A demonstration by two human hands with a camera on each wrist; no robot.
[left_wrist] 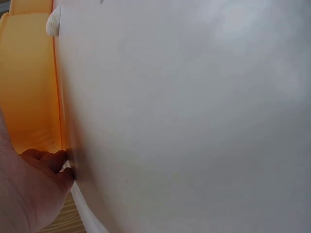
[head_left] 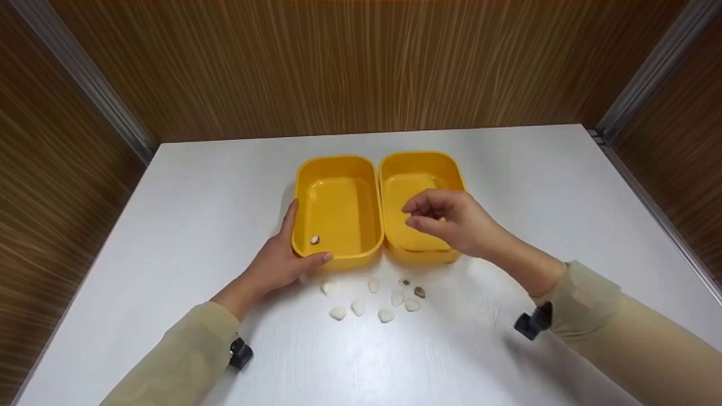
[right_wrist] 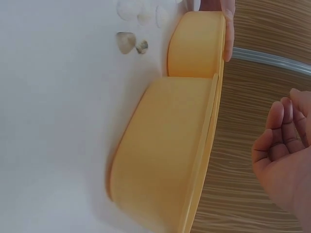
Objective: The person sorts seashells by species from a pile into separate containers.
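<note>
Head view: nearest on the white table (head_left: 316,366), loose shells (head_left: 386,316), mostly pale, couple dark, lie at 6 o'clock from the left box (head_left: 338,211) and right box (head_left: 397,194), both yellow, side by side. Left hand (head_left: 276,260) grips the left box at its 7 o'clock corner, thumb over the near rim, fingers along the outer side. One small shell (head_left: 315,239) sits inside at 7 o'clock. Right hand (head_left: 461,219) hangs over the right box, arm in from 4 o'clock; fingers curled, slight gap between thumb and index tips (can't tell if anything's tucked in there). Wood-grain panel (head_left: 361,67) at 12. Risks, my guess: if there is a shell in those loose fingers, it could slip, clip a rim and bounce onto the table. A left-hand tug toward 6 could drag the left box into the nearest shells.
</note>
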